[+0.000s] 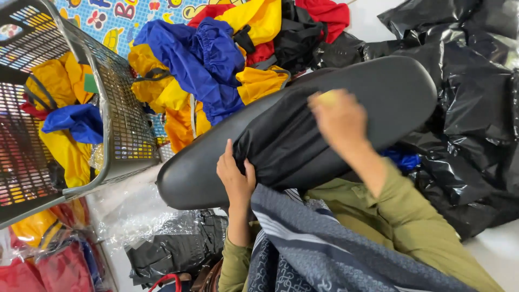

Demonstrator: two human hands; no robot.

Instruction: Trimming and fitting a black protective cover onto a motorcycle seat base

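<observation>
A folded black garment (286,143) lies on a black oval board (389,86) in front of me. My left hand (235,174) grips the near edge of the black garment, thumb on top. My right hand (339,118) is blurred and rests on the garment's upper part, fingers closed around a small yellow object (327,98) whose kind I cannot make out. Both arms wear olive sleeves. A grey patterned cloth (324,249) covers my lap below the board.
A grey plastic basket (116,113) at the left holds yellow and blue garments. A heap of blue, yellow, red and black garments (211,59) lies beyond the board. Black plastic bags (476,108) fill the right side. Clear-wrapped packs (162,249) lie at the lower left.
</observation>
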